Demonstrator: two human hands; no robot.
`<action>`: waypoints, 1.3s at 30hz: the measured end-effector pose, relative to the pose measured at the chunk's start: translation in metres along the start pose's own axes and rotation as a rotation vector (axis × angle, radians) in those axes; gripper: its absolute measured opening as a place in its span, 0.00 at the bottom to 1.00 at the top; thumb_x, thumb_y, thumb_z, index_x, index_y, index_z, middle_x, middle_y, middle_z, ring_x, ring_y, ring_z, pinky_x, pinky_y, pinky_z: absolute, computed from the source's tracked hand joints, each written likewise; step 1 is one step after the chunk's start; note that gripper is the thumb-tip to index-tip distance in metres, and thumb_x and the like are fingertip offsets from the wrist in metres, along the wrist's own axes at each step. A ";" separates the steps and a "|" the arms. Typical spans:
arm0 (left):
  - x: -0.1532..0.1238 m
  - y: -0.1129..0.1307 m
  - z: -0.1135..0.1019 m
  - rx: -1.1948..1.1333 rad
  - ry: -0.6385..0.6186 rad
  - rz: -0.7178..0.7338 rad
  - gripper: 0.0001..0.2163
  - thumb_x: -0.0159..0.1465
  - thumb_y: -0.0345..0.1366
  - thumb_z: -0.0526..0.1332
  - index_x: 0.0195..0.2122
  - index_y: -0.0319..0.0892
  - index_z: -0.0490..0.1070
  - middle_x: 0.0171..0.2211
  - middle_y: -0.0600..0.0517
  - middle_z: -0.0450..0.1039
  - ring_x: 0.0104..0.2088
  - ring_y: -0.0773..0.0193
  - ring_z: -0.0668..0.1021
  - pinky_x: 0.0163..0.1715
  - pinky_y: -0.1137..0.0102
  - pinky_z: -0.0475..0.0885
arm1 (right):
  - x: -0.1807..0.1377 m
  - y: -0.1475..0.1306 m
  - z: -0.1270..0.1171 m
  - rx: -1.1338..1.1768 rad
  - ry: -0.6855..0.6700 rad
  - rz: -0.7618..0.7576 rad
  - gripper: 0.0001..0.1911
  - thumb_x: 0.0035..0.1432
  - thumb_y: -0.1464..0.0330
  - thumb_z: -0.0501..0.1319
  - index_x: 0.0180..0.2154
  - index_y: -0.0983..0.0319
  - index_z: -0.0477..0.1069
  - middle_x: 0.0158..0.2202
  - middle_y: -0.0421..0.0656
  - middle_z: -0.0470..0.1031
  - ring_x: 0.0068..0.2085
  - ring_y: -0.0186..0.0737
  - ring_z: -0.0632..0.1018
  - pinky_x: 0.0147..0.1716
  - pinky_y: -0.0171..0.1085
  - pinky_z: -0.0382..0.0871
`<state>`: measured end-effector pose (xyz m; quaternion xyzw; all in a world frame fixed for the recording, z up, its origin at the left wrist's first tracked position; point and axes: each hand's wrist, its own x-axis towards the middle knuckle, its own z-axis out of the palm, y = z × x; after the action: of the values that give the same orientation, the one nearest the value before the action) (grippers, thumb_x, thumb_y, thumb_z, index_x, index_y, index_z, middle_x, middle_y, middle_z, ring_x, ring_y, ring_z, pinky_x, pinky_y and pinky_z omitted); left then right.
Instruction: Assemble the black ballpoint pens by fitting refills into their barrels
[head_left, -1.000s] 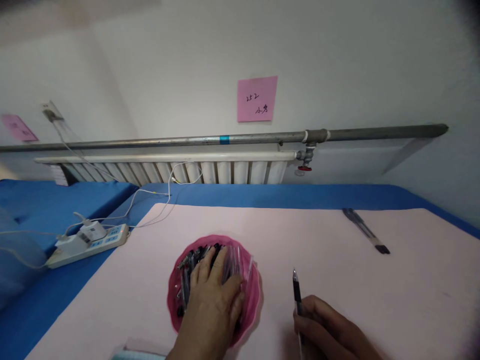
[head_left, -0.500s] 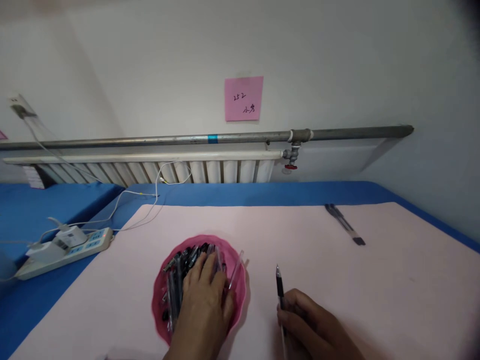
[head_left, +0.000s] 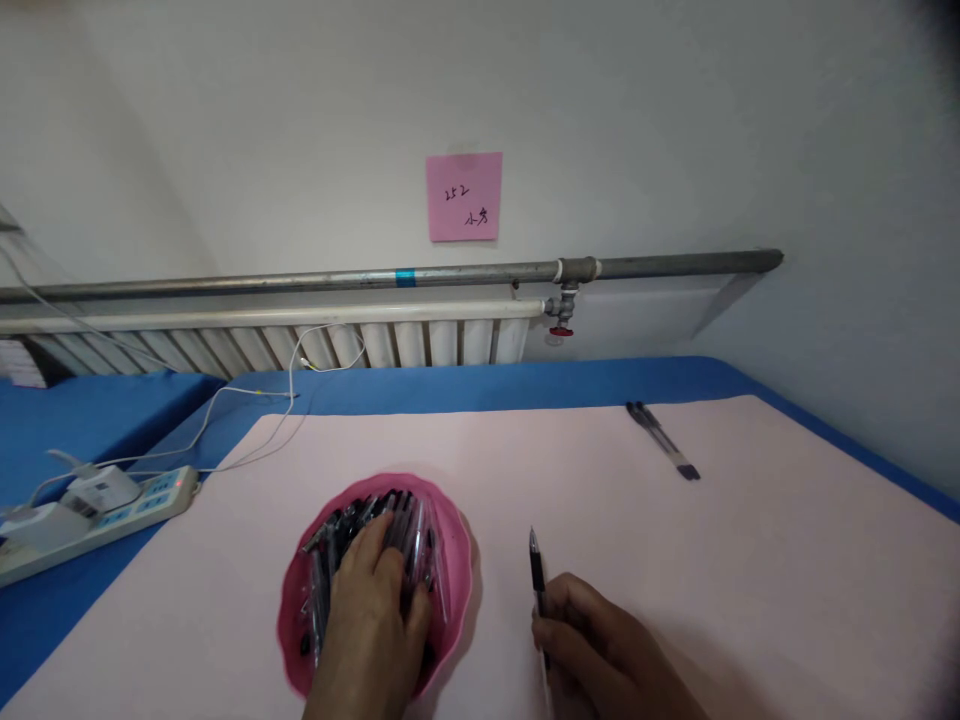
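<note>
A pink scalloped bowl [head_left: 459, 560] holds a heap of clear-barrelled pens and black pen parts [head_left: 367, 515]. My left hand [head_left: 367, 610] reaches down into it, palm down over the pens, thumb apart from the fingers. The fingertips are among the pens and partly hidden; I see nothing clearly held there. To the right of the bowl, my right hand [head_left: 592, 640] pinches a pen [head_left: 538, 575] with a black grip. Its bare metal tip points up and away, and its rear end runs below the hand.
Two capped pens [head_left: 663, 440] lie side by side at the far right on the pink sheet [head_left: 502, 450]. At left sits a white power strip [head_left: 161, 500] with adapters and white cables. A radiator [head_left: 412, 340] and pipe [head_left: 472, 272] run behind the blue-covered table [head_left: 487, 385].
The view has turned slightly right. A clear piece that leaned up over the bowl's right side near my left thumb now lies lower among the pens. My right hand keeps its pen in the same pose.
</note>
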<state>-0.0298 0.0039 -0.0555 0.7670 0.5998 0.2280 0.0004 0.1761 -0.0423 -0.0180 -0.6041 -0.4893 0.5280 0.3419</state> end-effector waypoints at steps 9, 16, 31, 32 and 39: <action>-0.004 0.010 -0.003 -0.018 0.005 0.032 0.11 0.55 0.25 0.53 0.26 0.43 0.74 0.57 0.43 0.63 0.56 0.47 0.64 0.49 0.51 0.64 | 0.002 0.005 0.002 0.034 0.028 -0.021 0.09 0.51 0.64 0.54 0.22 0.57 0.56 0.16 0.31 0.56 0.20 0.32 0.61 0.22 0.33 0.53; -0.004 -0.007 0.004 0.066 -0.078 0.100 0.14 0.53 0.25 0.55 0.31 0.48 0.78 0.56 0.43 0.64 0.55 0.42 0.65 0.46 0.49 0.65 | 0.001 0.006 0.003 0.043 0.041 -0.022 0.09 0.51 0.64 0.54 0.23 0.57 0.57 0.16 0.31 0.58 0.20 0.32 0.61 0.21 0.33 0.53; -0.002 0.020 -0.004 0.129 -0.169 -0.057 0.11 0.55 0.28 0.57 0.34 0.45 0.79 0.60 0.47 0.61 0.59 0.44 0.60 0.52 0.54 0.61 | 0.002 0.005 0.003 -0.016 0.038 -0.040 0.10 0.51 0.65 0.54 0.21 0.57 0.55 0.16 0.31 0.58 0.21 0.32 0.62 0.22 0.33 0.54; -0.001 0.021 -0.003 0.143 -0.188 -0.069 0.12 0.56 0.28 0.57 0.34 0.45 0.79 0.60 0.48 0.61 0.59 0.43 0.59 0.52 0.54 0.61 | 0.002 0.005 0.003 -0.024 0.031 -0.045 0.10 0.51 0.65 0.54 0.21 0.57 0.55 0.16 0.31 0.58 0.21 0.33 0.62 0.22 0.33 0.54; 0.014 0.029 -0.008 0.182 -0.327 -0.130 0.13 0.58 0.28 0.55 0.37 0.44 0.78 0.62 0.48 0.56 0.60 0.43 0.58 0.52 0.55 0.60 | 0.002 0.006 0.004 -0.032 -0.017 -0.044 0.09 0.52 0.65 0.54 0.22 0.57 0.55 0.16 0.31 0.58 0.21 0.32 0.62 0.22 0.33 0.54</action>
<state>-0.0041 0.0064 -0.0354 0.7502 0.6583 0.0447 0.0432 0.1731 -0.0425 -0.0255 -0.5940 -0.5136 0.5175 0.3398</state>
